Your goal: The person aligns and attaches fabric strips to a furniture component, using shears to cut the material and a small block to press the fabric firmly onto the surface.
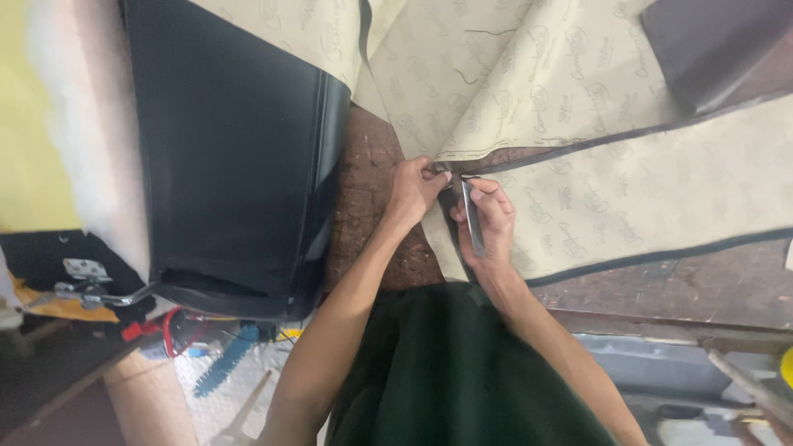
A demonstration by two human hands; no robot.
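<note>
the left hand [415, 188] is pinching the edge of a cream-backed sheet of upholstery material [578, 99], thumb and fingers closed together on the dark hem just where two panels are meeting, a little above the middle of the view. the right hand [487, 223], just beside it toward 4 o'clock, is wrapping around a slim metal blade or scissor-like tool [472, 216], its tip pointing up toward 12 o'clock at the pinched spot; whether the tool is one blade or two is hard to tell. both hands are clamped shut, one on the material, one on the tool, and they are nearly touching. the sheet is lying spread over a rough brown worktable [372, 165], running off toward 2 and 3 o'clock, with a second panel [644, 198] below it edged in a dark strip. a black padded cushion [235, 149] is sitting at 9 to 10 o'clock. judging by the grip, the step in hand looks like cutting or picking at the seam; that calls for holding the edge taut and keeping the tip clear of the left fingers.
</note>
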